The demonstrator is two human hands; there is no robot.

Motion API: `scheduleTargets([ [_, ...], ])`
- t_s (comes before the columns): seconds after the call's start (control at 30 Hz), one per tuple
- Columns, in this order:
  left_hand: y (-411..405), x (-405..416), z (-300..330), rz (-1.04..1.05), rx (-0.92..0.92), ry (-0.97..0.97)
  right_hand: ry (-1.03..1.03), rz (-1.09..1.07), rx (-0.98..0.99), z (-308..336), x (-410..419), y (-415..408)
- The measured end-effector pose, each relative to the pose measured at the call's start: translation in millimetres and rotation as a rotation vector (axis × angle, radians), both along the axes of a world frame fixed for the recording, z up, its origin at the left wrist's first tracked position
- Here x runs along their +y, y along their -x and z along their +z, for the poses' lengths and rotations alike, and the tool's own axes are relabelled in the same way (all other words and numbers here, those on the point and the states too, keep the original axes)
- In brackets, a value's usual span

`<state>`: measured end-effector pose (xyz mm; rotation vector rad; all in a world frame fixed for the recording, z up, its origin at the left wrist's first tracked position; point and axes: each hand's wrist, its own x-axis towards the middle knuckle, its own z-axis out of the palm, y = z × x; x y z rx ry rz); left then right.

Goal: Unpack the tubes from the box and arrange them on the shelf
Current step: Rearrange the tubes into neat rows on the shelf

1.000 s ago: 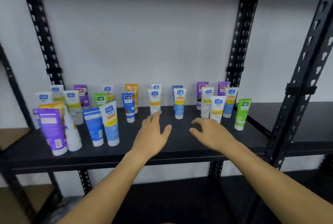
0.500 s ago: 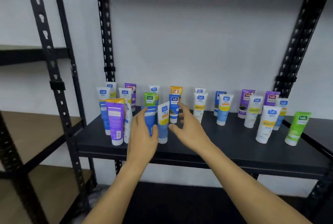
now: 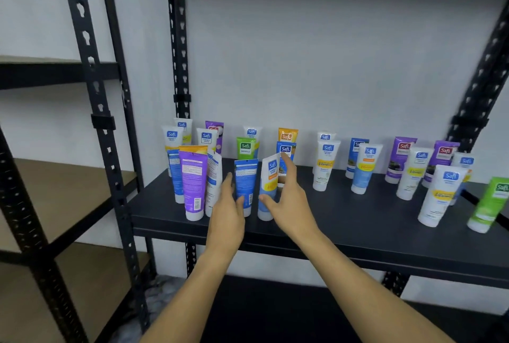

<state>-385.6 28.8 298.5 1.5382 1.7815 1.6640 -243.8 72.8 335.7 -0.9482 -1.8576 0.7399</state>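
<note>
A: Since a moment ago, both hands have slid from the middle of the shelf (image 3: 344, 221) over to its left end. The left hand (image 3: 227, 213) has loose, straight fingers and holds nothing. It sits right by the blue tube (image 3: 246, 187).

B: And the other hand?

A: The right hand (image 3: 287, 205) is spread open around the white and blue tube (image 3: 268, 185), thumb low, fingers behind. It is very near (I can't tell if it touches).

B: Where are the other tubes?

A: All standing on the black shelf. A purple tube (image 3: 192, 184) is just left of the hands, and a green tube (image 3: 489, 205) is far off at the right end.

B: So what does the move mean?

A: No box shows. I think unpacking is mostly done, and now the crowded left bunch is getting tidied.
</note>
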Motion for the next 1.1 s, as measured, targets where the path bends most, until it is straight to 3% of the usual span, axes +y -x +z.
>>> scheduleTargets([
  [0.4, -12, 7, -2, -0.008, 0.022, -0.05, -0.072, -0.08, -0.027, -4, 13, -26],
  [0.6, -12, 4, -5, -0.196, -0.024, -0.038, -0.055, -0.075, -0.059, -11, 13, -43],
  [1.1, -30, 11, 7, -0.101, -0.025, -0.113, -0.084, -0.142, 0.041, -12, 11, -63],
])
